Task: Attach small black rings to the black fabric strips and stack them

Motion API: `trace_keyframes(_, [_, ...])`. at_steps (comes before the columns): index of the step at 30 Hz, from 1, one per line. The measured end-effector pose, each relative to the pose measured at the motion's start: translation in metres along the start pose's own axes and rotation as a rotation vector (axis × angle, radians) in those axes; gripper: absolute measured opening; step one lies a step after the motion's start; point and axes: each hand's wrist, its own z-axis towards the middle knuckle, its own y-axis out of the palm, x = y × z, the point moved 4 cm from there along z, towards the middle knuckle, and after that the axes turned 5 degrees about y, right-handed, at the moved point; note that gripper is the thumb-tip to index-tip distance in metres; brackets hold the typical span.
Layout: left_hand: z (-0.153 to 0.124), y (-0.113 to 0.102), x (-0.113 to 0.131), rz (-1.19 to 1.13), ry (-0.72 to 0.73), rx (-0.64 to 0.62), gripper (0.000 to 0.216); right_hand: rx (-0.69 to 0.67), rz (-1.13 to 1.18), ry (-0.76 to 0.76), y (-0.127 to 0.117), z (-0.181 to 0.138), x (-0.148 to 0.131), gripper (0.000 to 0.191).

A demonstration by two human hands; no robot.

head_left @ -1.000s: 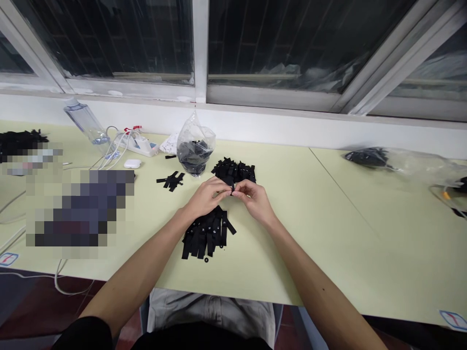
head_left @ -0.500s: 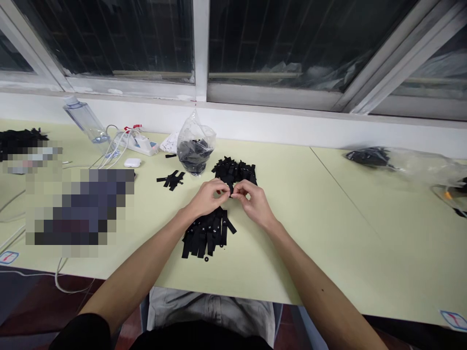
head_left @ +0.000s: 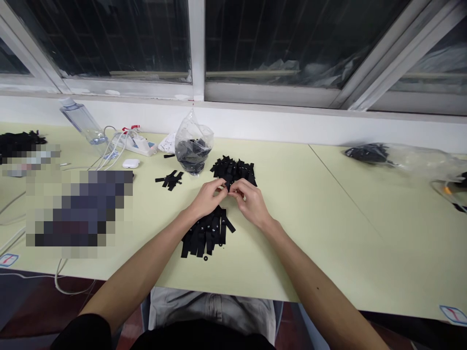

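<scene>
Black strip [head_left: 228, 185], partly hidden
Pinched beside the far pile [head_left: 233, 168]; the near pile [head_left: 202, 238] (white-marked in places) lies in overlapping strips.

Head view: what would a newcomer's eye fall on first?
The left hand and right hand nearly meet at centre, pinching a small black piece. One pile of black strips lies nearer the camera, another pile beyond the hands. A clear bag stands left of the farther pile.
</scene>
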Motion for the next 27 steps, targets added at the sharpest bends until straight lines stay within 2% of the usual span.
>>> trace_keyframes(4, [-0.002,0.004,-0.004,-0.030,-0.073,-0.002,0.016,0.001,-0.011,0.001,-0.001,0.000,0.002,0.014])
trace_keyframes(18, [0.001,-0.011,-0.010,0.068,-0.082,0.123,0.019,-0.037,-0.050,0.033,0.002,0.000,0.010,0.011])
trace_keyframes(27, [0.001,-0.009,-0.015,0.072,-0.103,0.111,0.018,-0.060,0.114,0.137,0.004,0.000,0.011,0.008])
